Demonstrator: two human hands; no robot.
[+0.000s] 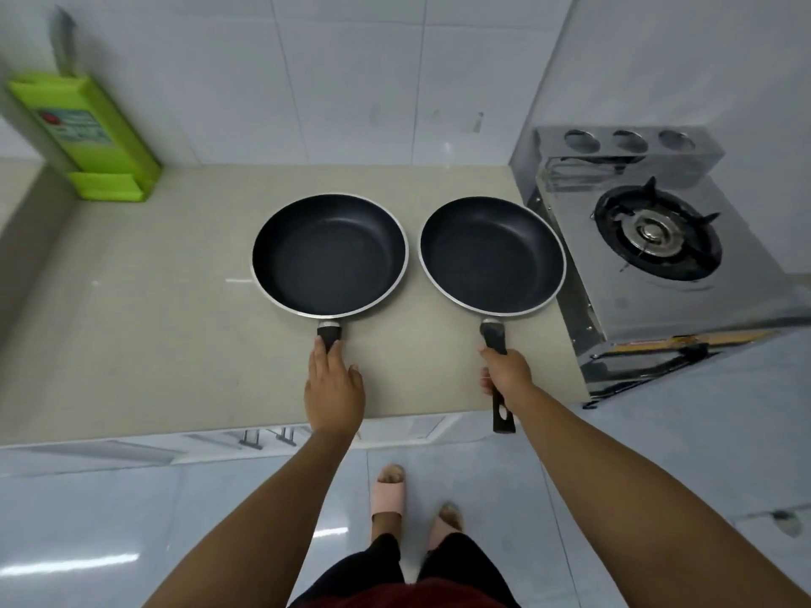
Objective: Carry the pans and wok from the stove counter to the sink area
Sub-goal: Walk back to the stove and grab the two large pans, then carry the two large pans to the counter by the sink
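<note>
Head camera looks down on a beige counter [131,309] against a white tiled wall. At the far left of the counter a green plastic holder [87,138] leans on the wall, with a dark handle rising from its top. Near the middle of the counter sits the left pan [329,256], black inside with a thin silver rim, its short black handle pointing toward the near edge. The left hand [334,388] lies over this handle with the fingers laid forward along it and the thumb spread to the right; whether the fingers are closed around the handle I cannot tell. Just beside it, to the right, is the right pan [492,255], the same kind, the two rims close but apart. The right hand [504,374] is closed around the middle of its handle, and the handle's end with a hanging hole sticks out past the near edge of the counter. At the far right stands a steel gas stove [658,239], its black burner bare. Below, on the pale floor [131,520], two feet in pink slippers [388,495] are seen.
</note>
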